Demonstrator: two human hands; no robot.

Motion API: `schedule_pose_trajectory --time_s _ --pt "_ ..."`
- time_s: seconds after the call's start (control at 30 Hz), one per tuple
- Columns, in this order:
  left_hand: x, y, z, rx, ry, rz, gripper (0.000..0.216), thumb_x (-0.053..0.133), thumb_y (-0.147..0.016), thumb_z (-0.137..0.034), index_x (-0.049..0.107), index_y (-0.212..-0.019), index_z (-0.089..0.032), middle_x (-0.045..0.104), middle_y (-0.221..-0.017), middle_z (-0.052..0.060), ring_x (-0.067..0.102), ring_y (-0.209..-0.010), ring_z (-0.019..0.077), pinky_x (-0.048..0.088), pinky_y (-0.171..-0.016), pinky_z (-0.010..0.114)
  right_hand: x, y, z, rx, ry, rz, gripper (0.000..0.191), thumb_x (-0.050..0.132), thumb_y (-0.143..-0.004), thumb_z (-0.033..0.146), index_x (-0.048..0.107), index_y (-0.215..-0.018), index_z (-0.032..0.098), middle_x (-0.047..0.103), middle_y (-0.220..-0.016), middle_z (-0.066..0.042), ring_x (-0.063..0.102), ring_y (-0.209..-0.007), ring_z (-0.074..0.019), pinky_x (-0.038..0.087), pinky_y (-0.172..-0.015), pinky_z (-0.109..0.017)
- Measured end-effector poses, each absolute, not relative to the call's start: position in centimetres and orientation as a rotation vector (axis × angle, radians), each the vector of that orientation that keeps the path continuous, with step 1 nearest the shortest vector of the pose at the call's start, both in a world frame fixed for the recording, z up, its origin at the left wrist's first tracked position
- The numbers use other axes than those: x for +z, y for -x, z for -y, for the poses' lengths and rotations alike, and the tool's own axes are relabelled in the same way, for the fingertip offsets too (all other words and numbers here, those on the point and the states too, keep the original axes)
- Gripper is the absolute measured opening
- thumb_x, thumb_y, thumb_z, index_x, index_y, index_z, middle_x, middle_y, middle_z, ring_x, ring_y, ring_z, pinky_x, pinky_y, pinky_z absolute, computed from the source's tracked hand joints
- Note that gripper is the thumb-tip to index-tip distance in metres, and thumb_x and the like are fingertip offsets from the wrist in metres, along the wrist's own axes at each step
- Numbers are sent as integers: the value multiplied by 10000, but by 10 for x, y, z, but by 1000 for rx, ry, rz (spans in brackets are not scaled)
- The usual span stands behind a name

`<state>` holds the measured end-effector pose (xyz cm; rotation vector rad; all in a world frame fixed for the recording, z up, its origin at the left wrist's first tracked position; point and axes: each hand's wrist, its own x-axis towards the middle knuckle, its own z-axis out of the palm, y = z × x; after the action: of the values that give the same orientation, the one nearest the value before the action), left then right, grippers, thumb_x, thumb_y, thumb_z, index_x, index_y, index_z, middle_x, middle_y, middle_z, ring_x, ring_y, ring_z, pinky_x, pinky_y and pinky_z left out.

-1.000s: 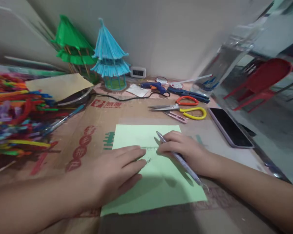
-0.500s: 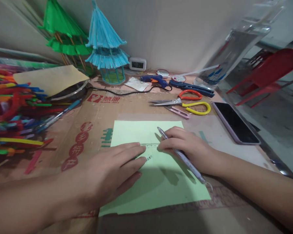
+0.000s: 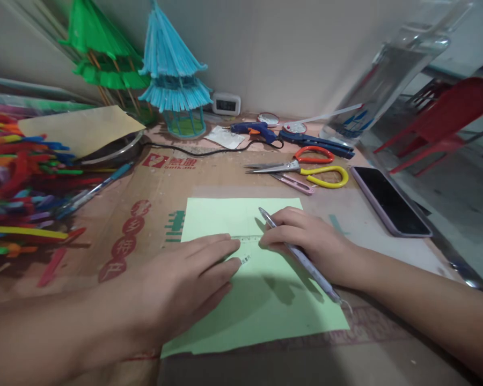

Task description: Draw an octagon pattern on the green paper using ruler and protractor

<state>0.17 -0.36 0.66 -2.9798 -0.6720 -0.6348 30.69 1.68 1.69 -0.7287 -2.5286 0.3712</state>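
The left hand lies flat on a pale green paper sheet, its grip spread apart, fingertips pressing down a clear plastic ruler that bears a small barcode sticker. Just beside it, the right hand rests on the same sheet, its grip clamped on a slim silver-lilac pen, which slants across the fingers and stands against the ruler's edge. The sheet lies on a brown cardboard sheet printed with red Chinese characters in round marks and a red logo; the wording is too blurred to read.

Beyond the paper lie orange-and-yellow-handled scissors, touching a pink utility knife, and to the right a black smartphone in a lilac case. A heap of coloured pipe cleaners fills the left. Farther back are a blue glue gun, a white digital clock with unreadable digits, a blue pipe-cleaner pagoda and a green one.
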Motion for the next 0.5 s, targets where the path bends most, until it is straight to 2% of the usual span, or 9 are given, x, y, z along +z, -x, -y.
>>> schedule_pose_trajectory --time_s 0.27,0.37,0.5 --pt "9 0 4 -682 2924 633 366 405 -1172 -220 767 -1192 -170 831 -1255 141 809 -1089 247 690 -887 351 16 -305 -17 415 757 2519 163 613 -1147 184 771 -1109 167 680 -963 -45 640 -895 -174 504 -798 -274" --pt "8 -2 4 -708 2900 601 342 447 -1162 -212 785 -1146 -159 844 -1222 135 802 -1089 263 686 -925 388 16 -305 -18 412 754 2515 163 610 -1152 195 765 -1102 178 684 -954 -42 641 -877 -172 503 -781 -279" --pt "7 -4 4 -701 2898 591 341 448 -1148 -179 787 -1124 -158 849 -1197 130 793 -1031 267 678 -892 417 15 -306 -19 439 754 2500 125 618 -1152 210 742 -1142 196 707 -973 -44 660 -903 -181 524 -795 -295"
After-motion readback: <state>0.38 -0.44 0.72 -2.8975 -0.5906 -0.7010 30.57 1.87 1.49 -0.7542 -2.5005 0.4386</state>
